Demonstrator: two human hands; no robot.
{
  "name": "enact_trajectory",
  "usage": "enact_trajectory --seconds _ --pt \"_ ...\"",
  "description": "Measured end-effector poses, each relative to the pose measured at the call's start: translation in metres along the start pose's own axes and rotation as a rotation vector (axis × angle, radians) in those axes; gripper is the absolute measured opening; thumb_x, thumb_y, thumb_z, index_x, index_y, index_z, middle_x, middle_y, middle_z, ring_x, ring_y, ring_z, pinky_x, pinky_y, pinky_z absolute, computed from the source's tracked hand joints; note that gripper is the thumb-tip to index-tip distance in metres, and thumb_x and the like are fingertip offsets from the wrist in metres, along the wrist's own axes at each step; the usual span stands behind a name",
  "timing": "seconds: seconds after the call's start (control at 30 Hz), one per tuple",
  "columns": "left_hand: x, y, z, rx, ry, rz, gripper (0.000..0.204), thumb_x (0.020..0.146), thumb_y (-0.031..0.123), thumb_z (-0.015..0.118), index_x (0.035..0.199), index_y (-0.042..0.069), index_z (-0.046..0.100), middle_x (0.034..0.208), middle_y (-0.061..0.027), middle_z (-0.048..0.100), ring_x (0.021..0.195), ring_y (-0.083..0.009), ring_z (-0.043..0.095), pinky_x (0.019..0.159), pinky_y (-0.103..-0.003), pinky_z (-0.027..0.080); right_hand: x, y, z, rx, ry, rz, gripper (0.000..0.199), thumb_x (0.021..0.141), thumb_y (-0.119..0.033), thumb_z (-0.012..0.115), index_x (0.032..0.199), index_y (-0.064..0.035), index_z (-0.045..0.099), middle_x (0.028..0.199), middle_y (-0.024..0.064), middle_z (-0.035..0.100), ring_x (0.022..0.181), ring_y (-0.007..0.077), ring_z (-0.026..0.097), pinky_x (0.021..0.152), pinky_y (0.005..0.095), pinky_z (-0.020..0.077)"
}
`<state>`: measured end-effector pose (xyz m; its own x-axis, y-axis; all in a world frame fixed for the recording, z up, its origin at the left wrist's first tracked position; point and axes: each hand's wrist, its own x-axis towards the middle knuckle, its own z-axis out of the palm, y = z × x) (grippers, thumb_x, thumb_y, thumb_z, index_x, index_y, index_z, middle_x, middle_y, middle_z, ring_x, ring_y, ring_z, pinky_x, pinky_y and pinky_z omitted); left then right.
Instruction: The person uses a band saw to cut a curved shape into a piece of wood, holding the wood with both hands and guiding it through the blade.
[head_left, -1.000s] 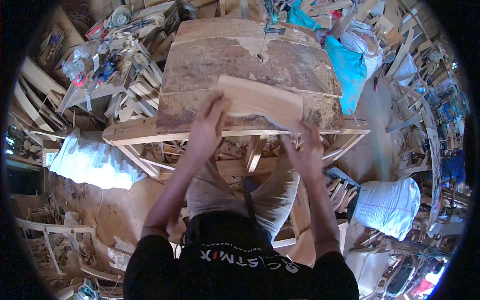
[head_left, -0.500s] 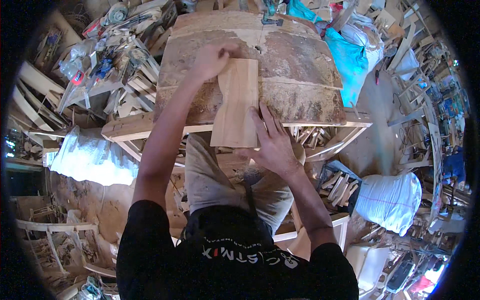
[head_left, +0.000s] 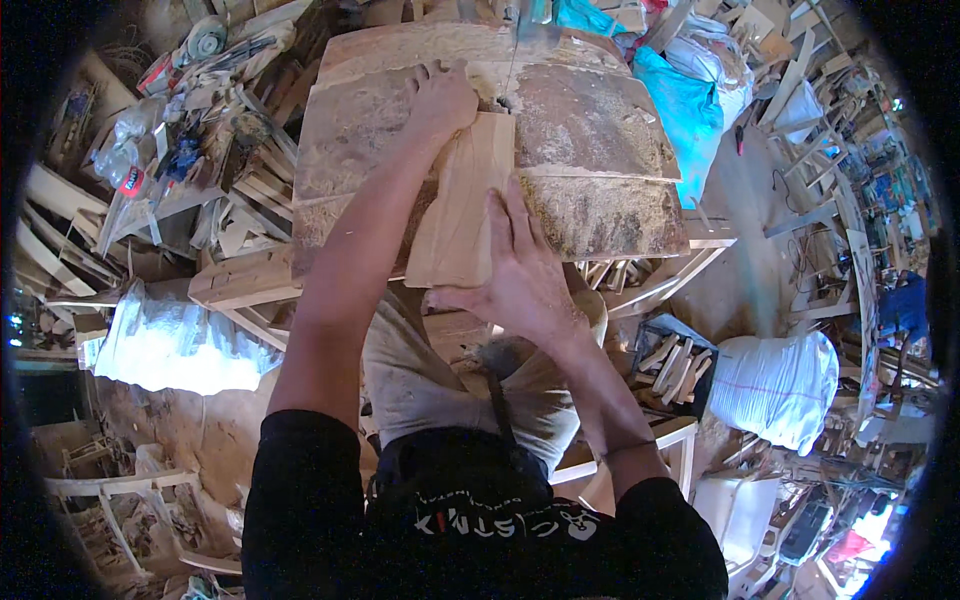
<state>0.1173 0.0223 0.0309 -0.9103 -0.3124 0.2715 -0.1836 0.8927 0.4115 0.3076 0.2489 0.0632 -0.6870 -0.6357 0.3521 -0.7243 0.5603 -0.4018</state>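
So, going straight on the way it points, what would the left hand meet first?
The way looks free ahead of the left hand, over the tabletop to its far edge, though depth is unclear.

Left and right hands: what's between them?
A pale wooden board, head view: left hand at its far left corner, right hand at its near right corner.

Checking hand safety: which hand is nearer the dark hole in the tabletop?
Left. The left hand is left of the dark hole, by the board's far end; the right hand is farther, at the near end.
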Motion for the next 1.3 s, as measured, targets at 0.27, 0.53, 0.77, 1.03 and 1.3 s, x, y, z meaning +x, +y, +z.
enact_trajectory --seconds 0.27,0.53,0.77,1.03,1.3 --pt "0.026 0.009 0.01 0.059 -0.042 -0.041 0.059 0.093 0.024 0.057 0.147 0.002 0.049 0.157 -0.033 0.038 0.149 -0.0542 0.028 0.121 -0.067 0.021 0.023 0.02 0.016 -0.049 0.158 0.099 0.094 0.088 -0.049 0.074 0.149 0.0124 0.037 0.151 0.0385 0.039 0.133 0.0546 0.051 0.105 0.056 0.0501" --pt "0.045 0.006 0.024 0.095 -0.03 -0.014 0.057 0.095 0.026 0.054 0.147 0.002 0.05 0.156 -0.0325 0.038 0.147 -0.0535 0.032 0.12 -0.068 0.022 0.036 0.021 0.01 -0.129 0.149 0.108 0.089 0.084 -0.046 0.077 0.143 0.0133 0.046 0.147 0.0365 0.045 0.127 0.0515 0.056 0.102 0.0543 0.052" --pt "0.051 0.01 0.019 0.107 -0.084 -0.027 0.057 0.094 0.026 0.055 0.146 0.002 0.052 0.156 -0.0318 0.039 0.147 -0.0516 0.034 0.12 -0.066 0.024 0.043 0.03 0.011 -0.139 0.18 0.086 0.085 0.084 -0.043 0.077 0.14 0.0137 0.049 0.146 0.0349 0.047 0.123 0.0509 0.06 0.097 0.0516 0.0555" --pt "0.052 0.014 0.021 0.113 -0.105 -0.025 0.056 0.092 0.025 0.057 0.144 0.002 0.054 0.155 -0.029 0.042 0.145 -0.0509 0.037 0.118 -0.066 0.026 0.043 0.035 0.013 -0.148 0.206 0.065 0.079 0.086 -0.039 0.074 0.14 0.0131 0.05 0.147 0.0347 0.048 0.123 0.0518 0.059 0.101 0.0527 0.053" --pt "0.055 0.004 0.036 0.01 -0.019 0.009 0.055 0.092 0.024 0.056 0.142 0.001 0.055 0.153 -0.0295 0.044 0.143 -0.0533 0.036 0.118 -0.069 0.021 0.044 0.03 0.011 -0.139 0.191 0.1 0.077 0.086 -0.037 0.073 0.142 0.0102 0.05 0.147 0.0342 0.048 0.126 0.0533 0.055 0.105 0.0549 0.0499"
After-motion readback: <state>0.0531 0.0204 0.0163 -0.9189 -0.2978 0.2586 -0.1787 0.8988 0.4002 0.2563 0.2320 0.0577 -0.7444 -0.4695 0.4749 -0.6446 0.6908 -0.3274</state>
